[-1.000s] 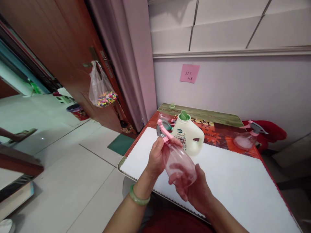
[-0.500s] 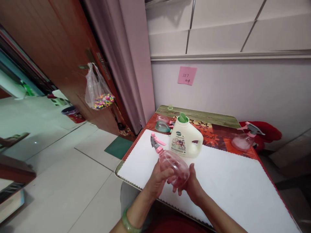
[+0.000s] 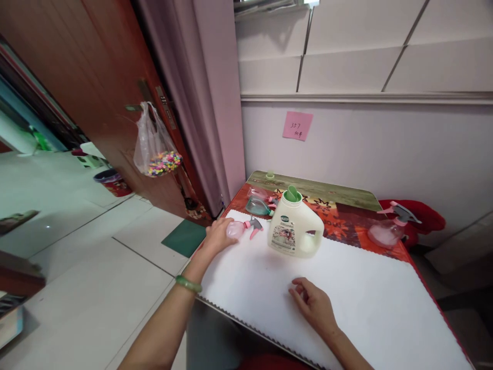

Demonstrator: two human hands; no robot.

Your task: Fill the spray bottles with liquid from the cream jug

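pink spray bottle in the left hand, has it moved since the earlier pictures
Yes: against the cream jug, itself unmoved, the pink spray bottle in the left hand has gone left and farther from the person.

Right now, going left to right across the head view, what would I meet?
Dark-rimmed red bucket → clear plastic bag of colourful pieces → left hand → translucent pink spray bottle it holds → cream plastic jug → second translucent pink spray bottle.
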